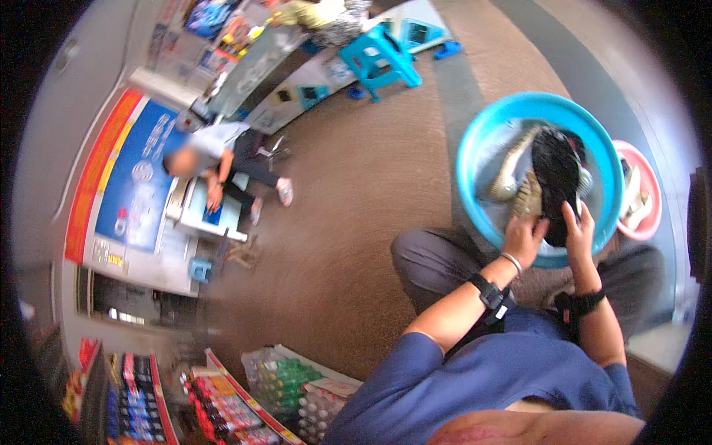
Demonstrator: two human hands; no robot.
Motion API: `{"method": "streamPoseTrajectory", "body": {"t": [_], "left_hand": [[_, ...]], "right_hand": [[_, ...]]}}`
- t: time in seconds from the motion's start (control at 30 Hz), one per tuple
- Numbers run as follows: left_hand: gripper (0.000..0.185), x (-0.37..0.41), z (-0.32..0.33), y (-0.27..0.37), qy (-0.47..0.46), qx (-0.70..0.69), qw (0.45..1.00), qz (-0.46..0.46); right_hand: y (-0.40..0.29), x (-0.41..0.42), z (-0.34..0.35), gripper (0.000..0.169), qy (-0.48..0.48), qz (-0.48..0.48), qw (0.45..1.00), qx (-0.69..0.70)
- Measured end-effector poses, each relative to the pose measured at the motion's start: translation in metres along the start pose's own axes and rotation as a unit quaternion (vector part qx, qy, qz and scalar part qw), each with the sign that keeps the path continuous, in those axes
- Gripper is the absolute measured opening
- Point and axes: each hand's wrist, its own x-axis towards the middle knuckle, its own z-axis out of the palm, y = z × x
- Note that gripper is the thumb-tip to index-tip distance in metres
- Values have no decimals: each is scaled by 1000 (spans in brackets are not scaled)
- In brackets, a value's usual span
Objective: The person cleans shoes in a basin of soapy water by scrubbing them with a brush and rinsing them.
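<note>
Before me stands a round blue plastic basin [470, 150] of water with several shoes in it. My left hand [522, 240] and my right hand [579, 229] grip the near end of a black shoe [554, 172] from its two sides. The shoe is held over the basin, its length pointing away from me. Beside my left hand lies a tan shoe [527, 200], and another pale shoe [509, 169] leans along the basin's left side. Part of a dark shoe [575, 146] shows behind the black one; the rest of it is hidden.
A pink basin [655, 206] holding white shoes [634, 194] stands to the right. Farther off are a blue plastic stool [381, 61], a glass counter [261, 67] and a seated person [222, 150]. Bottled drinks [289, 384] stand at the lower left.
</note>
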Motion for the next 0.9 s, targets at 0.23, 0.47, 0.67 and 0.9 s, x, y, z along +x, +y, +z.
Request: {"method": "streamPoseTrajectory", "body": {"t": [0.23,0.47,0.67,0.9], "left_hand": [[30,1,7,-27,-76,-167,982,-33],[31,-2,8,-8,-83,-164,983,-22],[27,-10,-3,14,-45,-92,995,8],[27,-6,3,21,-59,-52,997,5]], "right_hand": [[-21,13,-2,33,25,148,974,168],[-26,74,-70,39,138,97,928,333],[15,141,-166,45,319,138,886,305],[94,176,-288,13,412,193,863,222]]}}
